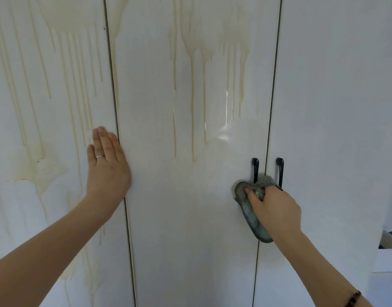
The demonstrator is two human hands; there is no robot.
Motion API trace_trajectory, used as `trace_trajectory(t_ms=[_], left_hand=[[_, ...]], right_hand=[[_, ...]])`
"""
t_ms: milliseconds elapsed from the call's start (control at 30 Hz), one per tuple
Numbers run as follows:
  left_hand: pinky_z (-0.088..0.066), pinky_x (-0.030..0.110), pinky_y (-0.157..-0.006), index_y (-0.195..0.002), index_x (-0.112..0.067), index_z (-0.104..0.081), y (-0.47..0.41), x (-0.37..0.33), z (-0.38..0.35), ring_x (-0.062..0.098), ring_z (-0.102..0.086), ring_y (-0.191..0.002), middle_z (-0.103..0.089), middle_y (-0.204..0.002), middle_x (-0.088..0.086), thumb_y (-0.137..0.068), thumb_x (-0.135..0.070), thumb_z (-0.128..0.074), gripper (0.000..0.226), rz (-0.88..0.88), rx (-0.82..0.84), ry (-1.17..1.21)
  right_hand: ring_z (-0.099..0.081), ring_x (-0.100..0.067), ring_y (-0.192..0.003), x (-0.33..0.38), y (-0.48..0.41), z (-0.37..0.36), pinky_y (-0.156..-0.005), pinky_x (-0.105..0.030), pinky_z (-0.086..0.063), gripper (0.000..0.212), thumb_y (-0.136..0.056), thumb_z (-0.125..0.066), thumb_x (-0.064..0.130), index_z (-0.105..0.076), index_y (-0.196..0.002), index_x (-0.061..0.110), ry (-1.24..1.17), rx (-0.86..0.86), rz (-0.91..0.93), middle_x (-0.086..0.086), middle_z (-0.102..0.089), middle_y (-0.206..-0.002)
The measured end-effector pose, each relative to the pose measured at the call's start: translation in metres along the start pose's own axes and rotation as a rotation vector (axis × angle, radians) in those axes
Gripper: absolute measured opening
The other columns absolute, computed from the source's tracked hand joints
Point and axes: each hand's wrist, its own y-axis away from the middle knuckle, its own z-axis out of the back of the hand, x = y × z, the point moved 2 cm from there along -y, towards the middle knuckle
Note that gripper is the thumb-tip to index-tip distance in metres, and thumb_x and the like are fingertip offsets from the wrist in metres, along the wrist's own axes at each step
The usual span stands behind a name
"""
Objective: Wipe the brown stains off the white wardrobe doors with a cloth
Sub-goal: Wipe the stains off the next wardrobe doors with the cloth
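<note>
Two bare forearms reach up from the near corners, the right forearm [323, 269] wearing a dark beaded bracelet [353, 298] near the lower edge, the left forearm [46, 247] bare. The left hand [107, 165] lies flat with its fingers straight and together. It presses against the right edge of the left door [46, 107] and overlaps the seam with the middle door [190, 229]. A thin ring [100, 156] sits on one finger.

The right hand [274, 207] curls its fingers over a grey-green cloth [249, 216] with a dotted hem, gripping it bunched and holding it against the right edge of the middle door. The cloth hangs below the hand and covers the seam to the right door [334, 107]. Its top meets the lower ends of two black handles, the left handle [255, 170] and the right handle [280, 171], one on each side of that seam.

Brown stains [192, 96] run down the upper half of the middle door in long drips from a broad patch near the top. They stop above the handles, where the surface looks glossy. More drips and blotches cover the left door from top to bottom. The right door looks plain white. A white box [388, 258] shows at the right edge.
</note>
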Motion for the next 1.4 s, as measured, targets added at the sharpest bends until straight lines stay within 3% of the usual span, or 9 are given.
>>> trace_trajectory(t_ms=[200, 367, 567, 667, 767, 833, 933, 1167, 1400], left_hand=[[-0.016, 0.063, -0.119, -0.143, 0.024, 0.016, -0.002, 0.004, -0.002, 0.059, 0.011, -0.144, 0.017, -0.150, 0.048, -0.100, 0.005, -0.013, 0.056, -0.013, -0.021, -0.042], [-0.016, 0.063, -0.119, -0.144, 0.024, 0.014, -0.001, 0.009, -0.003, 0.059, 0.012, -0.144, 0.017, -0.149, 0.048, -0.099, 0.004, 0.002, 0.050, -0.038, -0.014, -0.073], [-0.012, 0.062, -0.120, -0.143, 0.023, 0.017, 0.001, 0.012, 0.001, 0.060, 0.015, -0.143, 0.020, -0.149, 0.048, -0.096, 0.000, 0.013, 0.053, -0.058, 0.014, -0.105], [-0.011, 0.063, -0.120, -0.143, 0.024, 0.015, 0.001, 0.011, 0.002, 0.061, 0.014, -0.142, 0.020, -0.148, 0.048, -0.096, 0.000, 0.012, 0.053, -0.075, 0.023, -0.116], [-0.009, 0.063, -0.120, -0.141, 0.024, 0.018, 0.002, 0.011, 0.001, 0.062, 0.018, -0.140, 0.024, -0.146, 0.049, -0.093, 0.000, 0.016, 0.054, -0.063, 0.054, -0.145], [-0.009, 0.063, -0.120, -0.141, 0.025, 0.019, 0.002, 0.009, 0.002, 0.063, 0.018, -0.139, 0.024, -0.145, 0.050, -0.092, 0.002, 0.020, 0.054, -0.056, 0.061, -0.163], [-0.011, 0.063, -0.119, -0.141, 0.025, 0.020, 0.002, 0.009, 0.003, 0.063, 0.017, -0.140, 0.025, -0.145, 0.050, -0.094, 0.002, 0.011, 0.053, -0.058, 0.071, -0.198], [-0.008, 0.061, -0.121, -0.141, 0.023, 0.022, 0.002, 0.007, 0.005, 0.061, 0.019, -0.141, 0.027, -0.146, 0.048, -0.091, 0.002, 0.016, 0.054, -0.049, 0.074, -0.210], [-0.009, 0.061, -0.120, -0.141, 0.023, 0.022, 0.002, 0.007, 0.001, 0.061, 0.018, -0.140, 0.027, -0.146, 0.048, -0.095, -0.001, 0.006, 0.054, -0.034, 0.060, -0.209]], right_hand=[[-0.044, -0.018, -0.050, 0.025, -0.089, 0.071, -0.046, -0.022, -0.022, 0.045, -0.097, -0.055, 0.034, -0.037, -0.059, 0.018, -0.169, -0.389, -0.060, 0.003, -0.043, -0.056], [-0.051, -0.025, -0.062, 0.079, -0.112, 0.055, -0.058, -0.031, -0.037, 0.029, -0.099, -0.051, 0.027, -0.055, -0.075, 0.012, -0.168, -0.454, -0.008, -0.006, -0.054, -0.069], [-0.061, -0.024, -0.073, 0.151, -0.024, -0.018, -0.070, -0.028, -0.047, 0.026, -0.090, -0.050, 0.027, -0.067, -0.090, 0.008, -0.229, -0.455, 0.509, -0.008, -0.066, -0.081], [-0.059, -0.018, -0.061, 0.153, -0.007, -0.029, -0.057, -0.022, -0.042, 0.013, -0.085, -0.064, 0.029, -0.065, -0.081, 0.016, -0.102, -0.342, 0.687, 0.001, -0.061, -0.072], [-0.042, -0.021, -0.036, 0.142, -0.040, -0.003, -0.042, -0.018, -0.023, 0.030, -0.075, -0.084, 0.031, -0.060, -0.066, 0.017, 0.090, -0.370, 0.512, 0.001, -0.052, -0.051], [-0.029, -0.015, -0.037, 0.130, -0.077, 0.024, -0.046, -0.017, -0.016, 0.046, -0.089, -0.069, 0.044, -0.044, -0.058, 0.021, 0.028, -0.403, 0.298, 0.005, -0.042, -0.047], [-0.045, -0.021, -0.050, 0.124, -0.104, 0.049, -0.048, -0.025, -0.025, 0.055, -0.092, -0.051, 0.064, -0.035, -0.057, 0.026, -0.209, -0.405, 0.082, 0.008, -0.044, -0.053], [-0.056, -0.019, -0.055, 0.152, -0.027, -0.016, -0.045, -0.025, -0.023, 0.067, -0.086, -0.043, 0.076, -0.039, -0.050, 0.020, 0.178, 0.071, 0.469, 0.010, -0.040, -0.049], [-0.052, -0.014, -0.047, 0.162, -0.112, 0.040, -0.048, -0.029, -0.031, 0.064, -0.090, -0.057, 0.057, -0.046, -0.044, 0.014, -0.430, 0.099, 0.210, 0.008, -0.049, -0.038]])
